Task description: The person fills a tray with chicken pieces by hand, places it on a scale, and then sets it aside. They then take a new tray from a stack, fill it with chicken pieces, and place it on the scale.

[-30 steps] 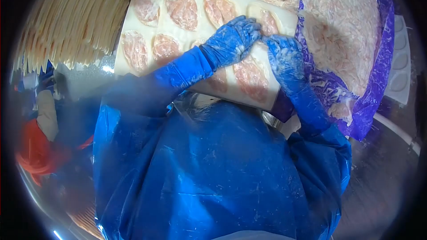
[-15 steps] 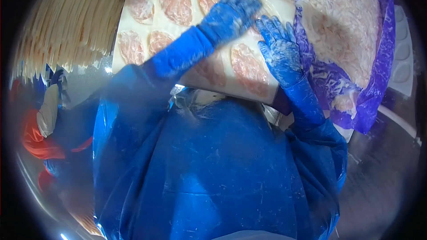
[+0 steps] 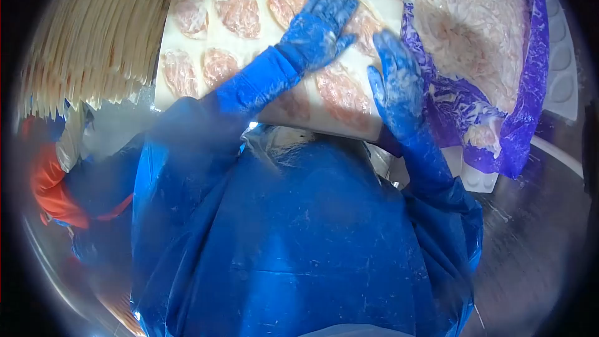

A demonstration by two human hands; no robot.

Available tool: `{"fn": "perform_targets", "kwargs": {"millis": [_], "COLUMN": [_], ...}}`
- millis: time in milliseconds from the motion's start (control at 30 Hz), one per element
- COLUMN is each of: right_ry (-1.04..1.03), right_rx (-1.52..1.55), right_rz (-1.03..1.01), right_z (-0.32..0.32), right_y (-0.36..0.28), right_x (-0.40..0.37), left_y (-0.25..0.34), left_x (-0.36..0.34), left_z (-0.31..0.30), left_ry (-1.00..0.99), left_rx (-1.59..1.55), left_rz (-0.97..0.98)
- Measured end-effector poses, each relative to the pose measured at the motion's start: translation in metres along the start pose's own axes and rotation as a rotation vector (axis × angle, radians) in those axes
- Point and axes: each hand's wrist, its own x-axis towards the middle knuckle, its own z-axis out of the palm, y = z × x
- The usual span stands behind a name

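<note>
A white mould tray (image 3: 206, 40) with oval hollows lies in front of me, several of them filled with pale pink raw meat. My left hand (image 3: 321, 30), in a blue glove, rests flat across the upper part of the tray, its fingers stretched out between two filled ovals. Just to its right is an oval meat portion (image 3: 365, 30), partly covered by the left hand. At the tray's right edge my right hand (image 3: 399, 84) is held with straight fingers, thumb apart, and nothing in it. Whitish residue smears both gloves. My left forearm hides part of the lower row.
On the right, a large heap of shredded raw meat (image 3: 468, 37) lies on purple plastic sheeting (image 3: 530, 87). Many thin trays (image 3: 93, 37) stand packed at the left. Another moulded tray (image 3: 561, 62) is at far right. A person's orange sleeve (image 3: 53, 184) shows at lower left.
My left hand has slid slightly left, and my right hand has drawn back to the right, widening the gap between them. More of the upper right meat portion now shows.
</note>
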Motion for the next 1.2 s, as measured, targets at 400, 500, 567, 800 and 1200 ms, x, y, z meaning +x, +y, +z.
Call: {"fn": "perform_targets", "kwargs": {"millis": [400, 500, 567, 800, 1200], "right_ry": [0.32, 0.304, 0.314, 0.216, 0.145], "right_rx": [-0.237, 0.003, -0.092, 0.838, -0.298], "right_rz": [-0.017, 0.176, 0.052, 0.377, 0.381], "right_z": [-0.009, 0.013, 0.037, -0.037, -0.066], "right_y": [0.075, 0.158, 0.197, 0.212, 0.211], "right_x": [0.013, 0.075, 0.083, 0.048, -0.007], "left_y": [0.052, 0.044, 0.036, -0.014, -0.038], "left_x": [0.006, 0.016, 0.014, -0.039, -0.1], "left_z": [0.008, 0.009, 0.004, -0.071, -0.094], "left_ry": [-0.016, -0.02, -0.004, 0.359, 0.445], "left_rx": [-0.036, -0.048, -0.18, -0.814, -0.643], "left_rz": [-0.109, -0.068, -0.073, -0.4, -0.53]}}
